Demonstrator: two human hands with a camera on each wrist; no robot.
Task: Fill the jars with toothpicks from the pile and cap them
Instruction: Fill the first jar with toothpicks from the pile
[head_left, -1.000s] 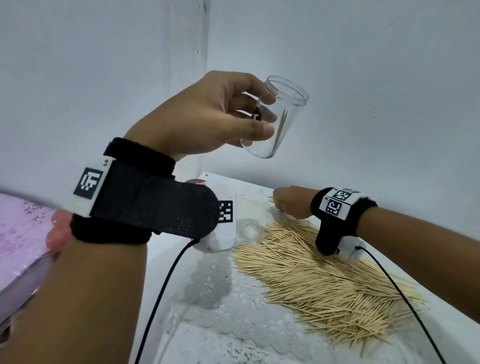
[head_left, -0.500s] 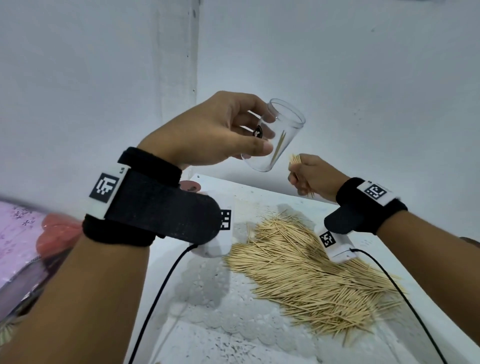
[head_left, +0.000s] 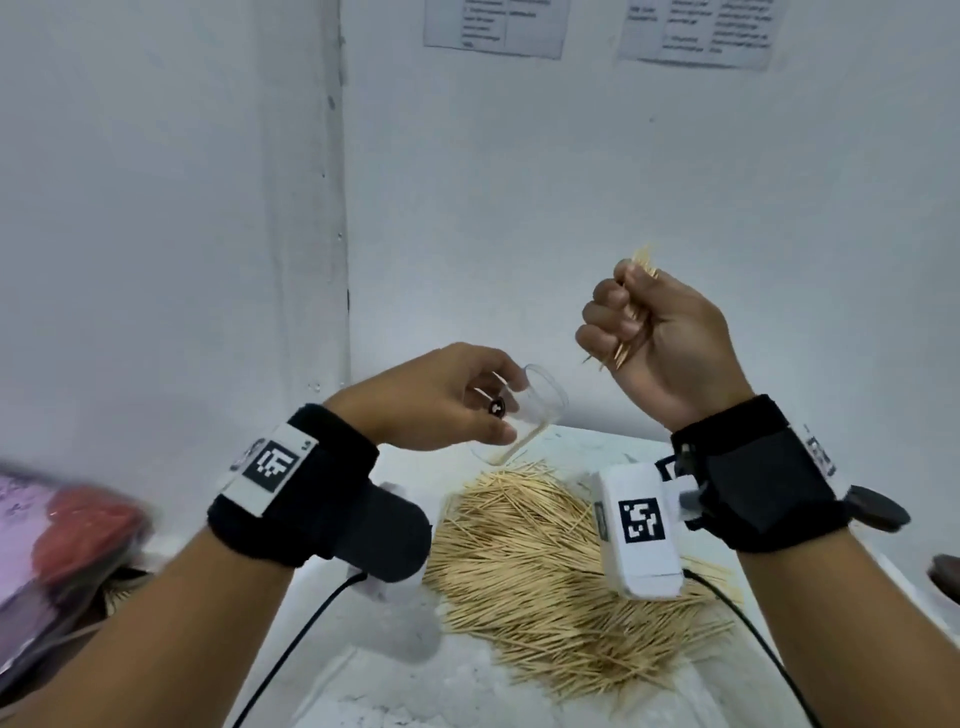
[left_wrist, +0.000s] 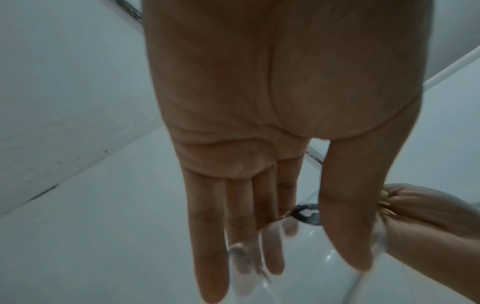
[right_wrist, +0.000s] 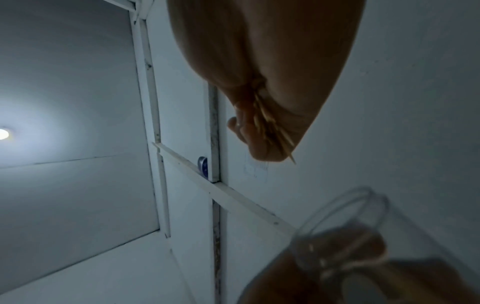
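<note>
The jar (head_left: 524, 415) is a clear, uncapped plastic cylinder, tilted with its open mouth up and toward the right hand (head_left: 654, 343). It sits between the thumb and fingertips of the left hand (head_left: 431, 400), with a few toothpicks lying slanted inside (their count is too blurred to tell). A small bundle of toothpicks (head_left: 636, 306) is enclosed by the right hand's curled fingers, ends sticking out above and below the fist, held above and apart from the jar's mouth. The pile (head_left: 550, 571), a wide pale heap of loose sticks, lies below both sets of fingers.
</note>
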